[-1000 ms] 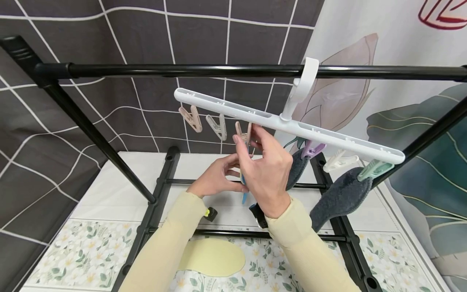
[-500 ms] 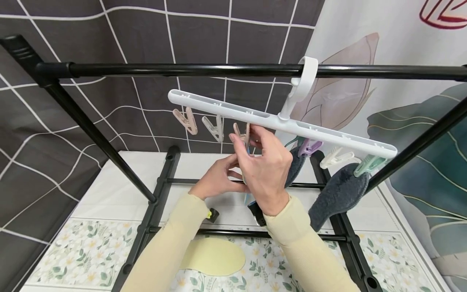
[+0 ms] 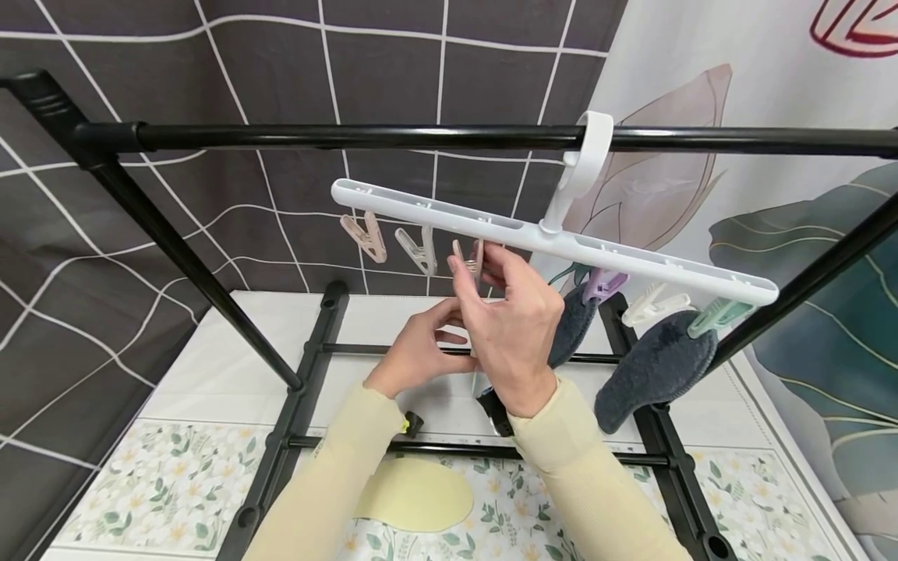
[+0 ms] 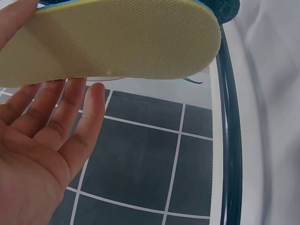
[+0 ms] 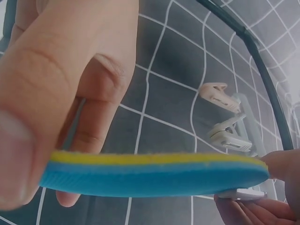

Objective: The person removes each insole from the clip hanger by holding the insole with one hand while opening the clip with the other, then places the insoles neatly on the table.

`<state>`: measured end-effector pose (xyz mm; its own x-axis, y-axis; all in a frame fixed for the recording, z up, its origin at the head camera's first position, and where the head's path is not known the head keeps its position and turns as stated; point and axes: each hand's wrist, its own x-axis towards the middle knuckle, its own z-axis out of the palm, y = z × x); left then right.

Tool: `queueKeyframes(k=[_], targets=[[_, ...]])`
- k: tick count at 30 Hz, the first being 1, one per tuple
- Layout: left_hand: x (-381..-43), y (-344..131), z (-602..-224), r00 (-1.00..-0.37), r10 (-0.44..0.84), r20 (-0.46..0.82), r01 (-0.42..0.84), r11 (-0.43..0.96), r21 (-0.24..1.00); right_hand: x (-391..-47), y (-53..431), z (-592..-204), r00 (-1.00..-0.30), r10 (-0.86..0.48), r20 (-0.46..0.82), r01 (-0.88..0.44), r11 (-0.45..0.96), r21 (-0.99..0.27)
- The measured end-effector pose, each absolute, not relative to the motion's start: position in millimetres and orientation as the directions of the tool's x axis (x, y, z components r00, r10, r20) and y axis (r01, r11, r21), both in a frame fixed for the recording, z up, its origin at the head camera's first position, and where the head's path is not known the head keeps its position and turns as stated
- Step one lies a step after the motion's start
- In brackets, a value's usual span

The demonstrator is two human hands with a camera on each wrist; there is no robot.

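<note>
My left hand (image 3: 421,347) holds an insole (image 4: 136,42), mesh beige on one face with a yellow and blue edge. In the left wrist view its thumb lies across one face and its fingers behind. With thumb and fingers my right hand (image 3: 508,327) pinches a pale pink clothespin (image 3: 479,269) under the white clip hanger (image 3: 484,226). The right wrist view has the insole's far end at the right-hand fingers (image 5: 248,211); whether the clip grips it cannot be told. From the head, the insole is mostly hidden behind my hands.
Dark grey plush insoles (image 3: 655,370) hang from green (image 3: 722,315) and purple clips (image 3: 605,284) on the right. More clips (image 3: 421,251) dangle at the left. The hanger hooks over a black rail (image 3: 351,137). A yellow insole-shaped piece (image 3: 417,495) lies below.
The hanger swings slightly left, then back right and a little lower at its left end. The insole's visible lower part turns from blue to a thin pale edge. Both hands keep their hold.
</note>
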<state>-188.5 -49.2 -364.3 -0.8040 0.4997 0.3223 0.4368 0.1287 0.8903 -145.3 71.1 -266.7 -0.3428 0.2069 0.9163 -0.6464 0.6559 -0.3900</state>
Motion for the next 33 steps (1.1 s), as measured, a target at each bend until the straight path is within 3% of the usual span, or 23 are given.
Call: queueKeyframes(k=[33], targets=[[-173, -55, -365, -0.863, 0.413, 0.29, 0.41, 0.237, 0.881, -145, 73, -266, -0.357, 0.206, 0.911, -0.689, 0.6, -0.405]])
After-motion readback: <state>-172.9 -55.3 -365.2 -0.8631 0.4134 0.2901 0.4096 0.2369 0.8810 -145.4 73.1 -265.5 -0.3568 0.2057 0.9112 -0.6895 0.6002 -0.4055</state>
